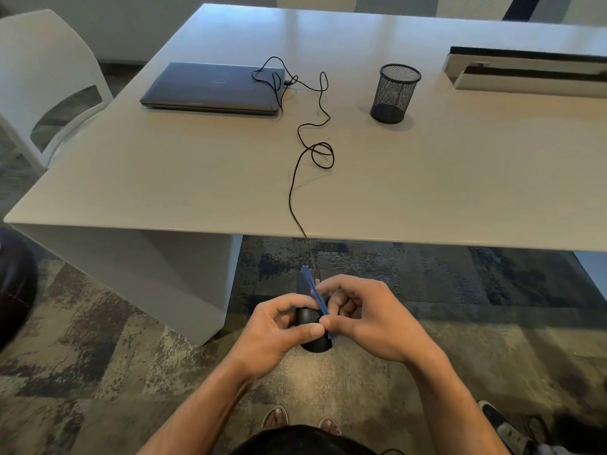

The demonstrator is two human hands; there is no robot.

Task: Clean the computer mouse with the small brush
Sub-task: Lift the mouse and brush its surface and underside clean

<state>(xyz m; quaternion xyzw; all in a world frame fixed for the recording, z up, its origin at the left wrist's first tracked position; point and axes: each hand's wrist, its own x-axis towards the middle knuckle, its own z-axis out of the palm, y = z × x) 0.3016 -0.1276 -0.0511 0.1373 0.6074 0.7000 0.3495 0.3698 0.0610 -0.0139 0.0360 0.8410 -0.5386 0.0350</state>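
Both hands meet in front of the body, off the near edge of the table [427,192] and above the carpet [98,372]. Left hand [279,326] curls its fingers around the black mouse [307,318], thumb laid across its near end, holding it in the air. Right hand [364,320] comes in from the right with wrist bent, its thumb and fingertips pinched on the blue brush [317,297], which slants across the top of the mouse, its head pointing to the far side. The cable [297,178] runs from the mouse up over the near table edge, loops on the tabletop and reaches the closed laptop [213,88] at the far left. A mesh cup [394,93] stands well to the right of it. Wide bare tabletop lies between these and the near edge. A white chair [42,83] stands beside the table's left end.
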